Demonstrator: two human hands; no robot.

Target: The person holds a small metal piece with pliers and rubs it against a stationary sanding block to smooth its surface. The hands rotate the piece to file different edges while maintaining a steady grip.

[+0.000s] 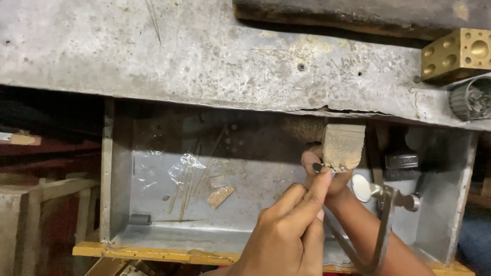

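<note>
The left hand (289,232), nearest, pinches thumb and forefinger together at a small dark piece (317,167) against the wooden peg (343,145). The right hand (327,176) sits behind it, fingers curled at the peg (its grip is hidden). A saw frame (381,225) hangs beside the wrist. Below lies the metal tray (120,225) with scraps (220,196); a brass block (458,53) rests on the bench (153,51).

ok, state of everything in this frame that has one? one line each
left hand: raised in front, forefinger tip on the small piece at the bench pin.
right hand: largely hidden behind the left, fingers pinching at the pin's tip.
wooden bench pin: juts out from the bench edge, worn and dusty.
jeweller's saw frame: hangs below the hands.
metal catch tray: pulled out, littered with scraps and strips.
brass dapping block: rests on the bench top.
</note>
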